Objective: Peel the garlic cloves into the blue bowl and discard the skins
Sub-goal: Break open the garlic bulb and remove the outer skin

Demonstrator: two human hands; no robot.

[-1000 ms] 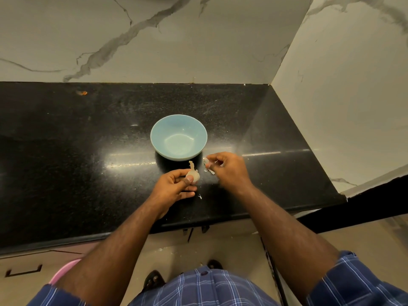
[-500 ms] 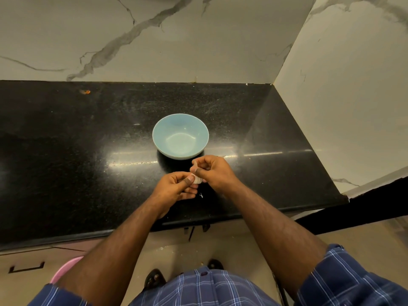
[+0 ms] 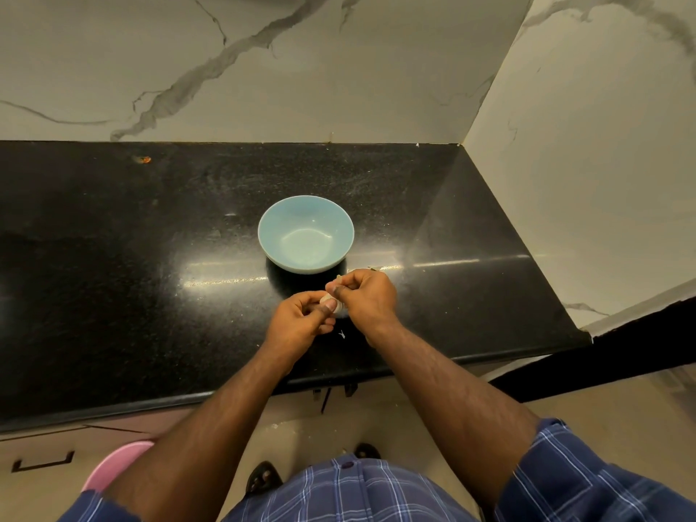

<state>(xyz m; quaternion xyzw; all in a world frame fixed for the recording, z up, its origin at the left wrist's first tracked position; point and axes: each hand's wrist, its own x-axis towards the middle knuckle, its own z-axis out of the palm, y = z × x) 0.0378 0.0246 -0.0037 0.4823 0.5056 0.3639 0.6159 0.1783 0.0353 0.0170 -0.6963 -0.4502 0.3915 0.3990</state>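
Note:
A light blue bowl [image 3: 306, 235] stands on the black counter [image 3: 113, 276], and nothing shows inside it. Just in front of the bowl my left hand [image 3: 301, 322] pinches a pale garlic clove [image 3: 336, 306] between thumb and fingers. My right hand [image 3: 367, 295] meets it from the right, its thumb and fingertips pinching the clove's skin at the top. Most of the clove is hidden by my fingers. A tiny scrap of skin [image 3: 342, 334] lies on the counter below my hands.
Marble walls close the counter at the back and right. A small orange speck [image 3: 145, 159] lies far back left. A pink tub [image 3: 116, 465] stands on the floor below the counter's front edge, left of my legs.
My right hand, which was apart and holding a bit of skin a second ago, has come back to the clove and pinches it. My left hand has stayed in place.

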